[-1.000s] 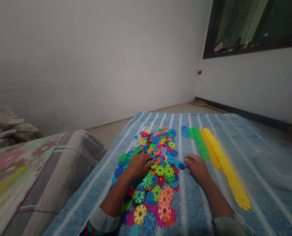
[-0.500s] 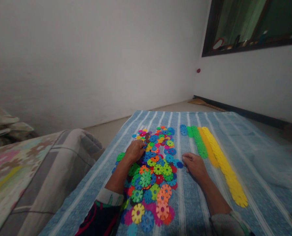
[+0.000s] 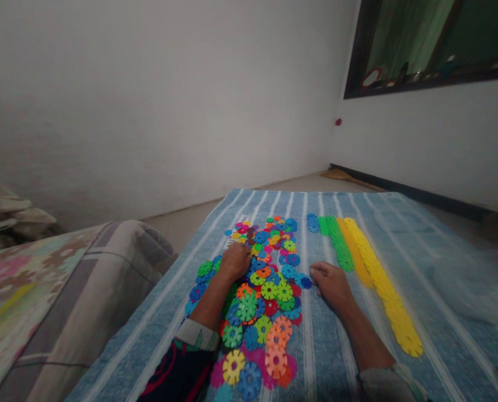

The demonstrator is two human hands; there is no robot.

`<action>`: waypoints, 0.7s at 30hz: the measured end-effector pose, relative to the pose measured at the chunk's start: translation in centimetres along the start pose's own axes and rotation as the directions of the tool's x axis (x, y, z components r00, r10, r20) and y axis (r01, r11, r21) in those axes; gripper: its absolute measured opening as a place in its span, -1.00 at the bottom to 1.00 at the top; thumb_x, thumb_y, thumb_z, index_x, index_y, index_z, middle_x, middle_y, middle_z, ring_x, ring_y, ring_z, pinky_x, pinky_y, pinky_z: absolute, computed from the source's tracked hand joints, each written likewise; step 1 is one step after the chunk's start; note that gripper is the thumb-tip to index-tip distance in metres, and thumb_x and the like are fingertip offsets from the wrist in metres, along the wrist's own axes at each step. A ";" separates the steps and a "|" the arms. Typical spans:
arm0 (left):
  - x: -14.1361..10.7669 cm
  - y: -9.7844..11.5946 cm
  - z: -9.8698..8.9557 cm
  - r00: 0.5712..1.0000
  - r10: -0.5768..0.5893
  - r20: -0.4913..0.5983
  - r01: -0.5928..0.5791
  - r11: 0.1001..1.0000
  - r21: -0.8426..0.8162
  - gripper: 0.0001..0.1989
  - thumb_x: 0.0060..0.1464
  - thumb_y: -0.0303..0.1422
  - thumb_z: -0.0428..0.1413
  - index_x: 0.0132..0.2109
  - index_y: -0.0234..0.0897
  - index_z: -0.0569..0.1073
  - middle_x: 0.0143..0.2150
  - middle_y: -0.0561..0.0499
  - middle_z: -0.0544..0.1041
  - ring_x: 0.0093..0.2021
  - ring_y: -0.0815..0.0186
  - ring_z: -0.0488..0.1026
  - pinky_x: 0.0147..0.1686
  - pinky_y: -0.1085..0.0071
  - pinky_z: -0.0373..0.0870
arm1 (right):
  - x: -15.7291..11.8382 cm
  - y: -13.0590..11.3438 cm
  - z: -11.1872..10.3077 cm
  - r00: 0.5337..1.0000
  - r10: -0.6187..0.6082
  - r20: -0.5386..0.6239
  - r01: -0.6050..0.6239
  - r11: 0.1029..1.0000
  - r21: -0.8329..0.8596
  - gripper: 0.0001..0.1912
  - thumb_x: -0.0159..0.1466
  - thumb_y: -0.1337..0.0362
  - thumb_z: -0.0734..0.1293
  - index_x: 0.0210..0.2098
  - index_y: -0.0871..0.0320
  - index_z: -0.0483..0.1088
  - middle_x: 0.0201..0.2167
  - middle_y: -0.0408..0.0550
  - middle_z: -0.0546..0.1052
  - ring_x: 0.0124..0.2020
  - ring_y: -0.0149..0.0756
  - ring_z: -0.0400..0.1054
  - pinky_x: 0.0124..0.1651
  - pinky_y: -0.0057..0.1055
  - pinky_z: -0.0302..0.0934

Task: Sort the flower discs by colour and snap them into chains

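Note:
My left hand (image 3: 236,261) reaches into a spread pile of notched, flower-shaped plastic discs (image 3: 269,290) in many colours. Its fingers are curled down among the blue and green pieces, and their tips are hidden. Just right of the pile is my right hand (image 3: 331,283), with thumb and fingers drawn together. A dark blue disc (image 3: 306,282) lies right by those fingertips; whether they grip it is unclear. Beyond that hand, sorted discs form overlapping rows: a short blue row (image 3: 312,223), a green row (image 3: 340,249), an orange-yellow row (image 3: 361,267) and a long yellow row (image 3: 393,301).
A blue striped cloth (image 3: 437,290) covers the surface under the discs. Clear plastic sheeting (image 3: 462,279) lies on the right. At left stands a padded edge draped in grey and floral fabric (image 3: 119,262). A broom (image 3: 341,175) rests on the floor by the wall.
My left hand has shifted slightly right and toward me over the pile, uncovering blue and green discs at the pile's left side. My right hand stays nearly in place beside the dark blue disc.

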State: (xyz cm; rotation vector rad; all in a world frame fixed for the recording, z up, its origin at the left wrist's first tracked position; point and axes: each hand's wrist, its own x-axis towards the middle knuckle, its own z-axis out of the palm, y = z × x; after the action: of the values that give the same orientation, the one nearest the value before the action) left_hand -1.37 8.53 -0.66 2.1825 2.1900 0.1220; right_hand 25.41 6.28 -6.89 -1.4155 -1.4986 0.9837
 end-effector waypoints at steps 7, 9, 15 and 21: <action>-0.1 1.2 -0.2 0.982 0.087 -0.167 -0.110 0.985 -0.133 -0.77 0.12 -0.48 -0.03 -0.42 -0.31 0.49 -0.25 -0.09 0.54 -0.13 0.24 0.45 -0.05 0.38 0.31 | -0.1 -0.1 0.2 1.000 0.014 -0.015 -0.013 0.998 0.058 -0.72 0.11 0.13 0.24 -0.41 0.19 0.48 -0.67 -0.20 0.41 -0.74 -0.43 0.26 -0.67 -0.52 0.10; -0.6 2.8 0.1 0.974 0.133 -0.183 -0.174 0.958 -0.229 -0.80 0.10 -0.47 -0.01 -0.43 -0.29 0.47 -0.28 -0.05 0.54 -0.16 0.27 0.45 -0.07 0.40 0.33 | -0.2 -0.2 0.3 1.000 0.012 -0.010 -0.011 0.994 0.110 -0.73 0.11 0.12 0.27 -0.41 0.19 0.48 -0.67 -0.21 0.40 -0.75 -0.44 0.24 -0.69 -0.53 0.07; -2.7 8.8 1.8 0.948 0.251 -0.197 -0.315 0.840 -0.442 -0.86 0.06 -0.41 0.04 -0.41 -0.25 0.47 -0.26 -0.02 0.54 -0.12 0.27 0.45 -0.05 0.39 0.34 | -0.3 -0.2 0.7 0.990 -0.001 0.139 -0.047 0.938 0.343 -0.65 0.07 0.07 0.38 -0.30 0.24 0.51 -0.62 -0.17 0.47 -0.75 -0.49 0.22 -0.67 -0.54 0.06; -3.5 11.5 2.8 0.967 0.216 -0.135 -0.254 0.847 -0.467 -0.84 0.06 -0.43 -0.01 -0.42 -0.28 0.44 -0.30 -0.04 0.52 -0.20 0.28 0.43 -0.12 0.39 0.33 | -0.4 0.2 0.6 0.975 -0.045 0.220 -0.057 0.898 0.437 -0.66 0.10 0.08 0.40 -0.30 0.25 0.52 -0.70 -0.18 0.44 -0.74 -0.50 0.23 -0.68 -0.58 -0.02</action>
State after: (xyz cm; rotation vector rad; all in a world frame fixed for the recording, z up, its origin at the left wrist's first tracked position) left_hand 10.37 5.15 -2.54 2.1538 1.6637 0.6936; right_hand 24.93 5.88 -7.26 -1.0064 -1.3133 1.4240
